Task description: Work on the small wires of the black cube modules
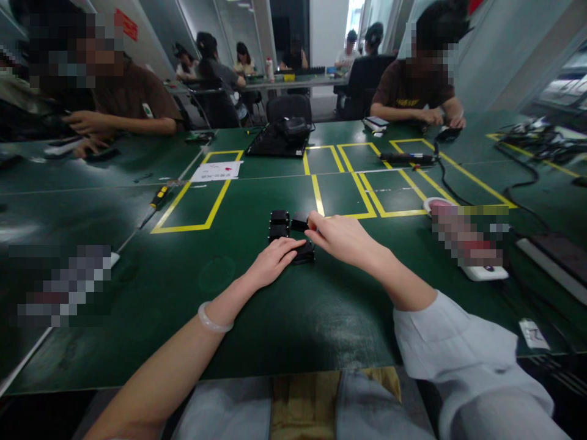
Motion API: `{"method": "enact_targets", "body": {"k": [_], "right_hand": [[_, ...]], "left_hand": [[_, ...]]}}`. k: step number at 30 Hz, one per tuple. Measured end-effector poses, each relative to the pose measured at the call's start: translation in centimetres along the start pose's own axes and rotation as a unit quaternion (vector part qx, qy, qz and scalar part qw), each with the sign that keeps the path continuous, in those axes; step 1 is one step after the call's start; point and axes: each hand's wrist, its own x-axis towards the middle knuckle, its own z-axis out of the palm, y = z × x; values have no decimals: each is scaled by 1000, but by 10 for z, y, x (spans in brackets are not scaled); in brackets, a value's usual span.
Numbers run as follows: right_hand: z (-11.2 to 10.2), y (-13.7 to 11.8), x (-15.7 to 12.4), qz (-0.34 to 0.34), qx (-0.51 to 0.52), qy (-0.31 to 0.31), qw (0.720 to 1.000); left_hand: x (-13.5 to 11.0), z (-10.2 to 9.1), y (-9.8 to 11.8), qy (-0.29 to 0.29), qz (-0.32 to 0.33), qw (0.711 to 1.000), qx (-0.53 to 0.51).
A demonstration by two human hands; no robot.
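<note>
Small black box-shaped pieces sit in a tight group on the green table in front of me; one black block (279,216) is at the group's far left. My left hand (274,261) lies over the near side with fingers stretched out, its fingertips resting on the nearest black piece (303,252). At the far right of the group, my right hand (343,235) pinches a separate black block (299,221) between thumb and fingers. That block looks slightly tilted. Parts of the pieces are hidden under my left hand.
Yellow tape rectangles (208,227) mark the green table (257,324). A yellow-black screwdriver (159,197) and a paper sheet (217,172) lie left. At right are a white-edged device (483,272) and cables (527,146). A black tray (270,145) sits ahead; people work across the table.
</note>
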Motion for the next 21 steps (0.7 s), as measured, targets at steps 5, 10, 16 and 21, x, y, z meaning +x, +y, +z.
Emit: {"method": "enact_targets", "body": {"k": [5, 10, 16, 21], "right_hand": [[-2, 0, 0, 10, -14, -8, 1000], [-1, 0, 0, 9, -10, -2, 1000], [0, 2, 0, 1, 3, 8, 1000], [-2, 1, 0, 3, -1, 3, 1000]], "left_hand": [[0, 0, 1, -1, -2, 1000, 0], [0, 0, 1, 3, -1, 1000, -5], [0, 0, 0, 4, 1, 1000, -4], [0, 0, 0, -1, 0, 1000, -3]]}}
